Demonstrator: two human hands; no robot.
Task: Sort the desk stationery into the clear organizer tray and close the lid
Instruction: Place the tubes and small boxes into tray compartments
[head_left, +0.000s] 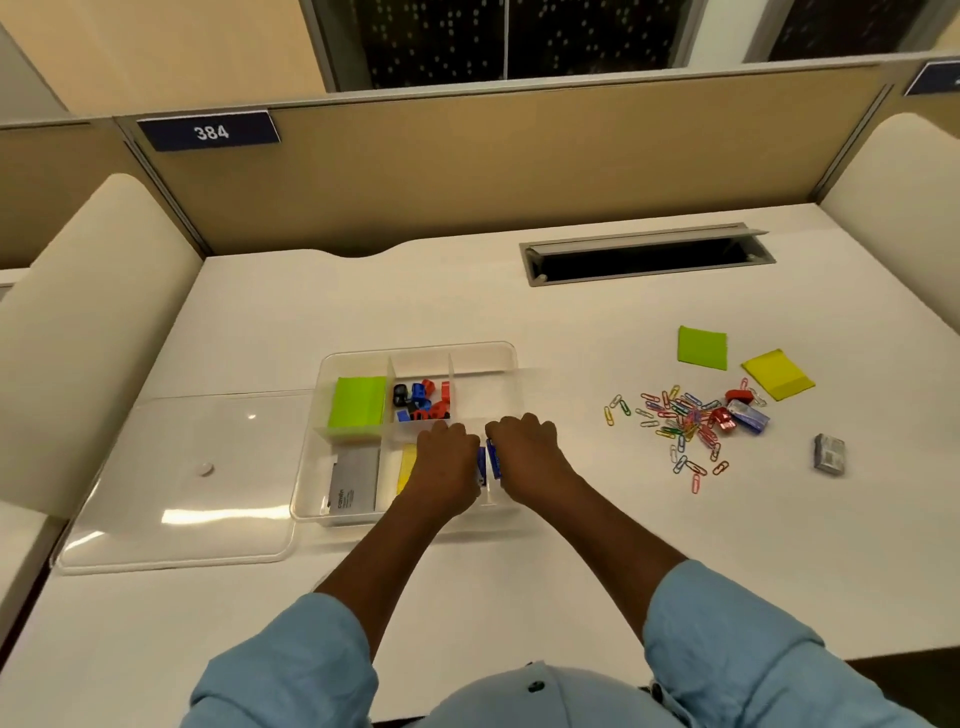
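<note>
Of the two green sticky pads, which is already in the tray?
The green pad in the back-left compartment of the tray; the other green pad lies loose on the desk beside the yellow pad.

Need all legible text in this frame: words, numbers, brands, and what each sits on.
"384": white digits on the dark blue nameplate on the tan partition.
"camlin", probably, sideways: on the flat grey box in the clear organizer tray; smaller print unreadable.
Second dark blue nameplate, top right: cut off, unreadable.
Small grey box on the white desk: print too blurred.
</note>
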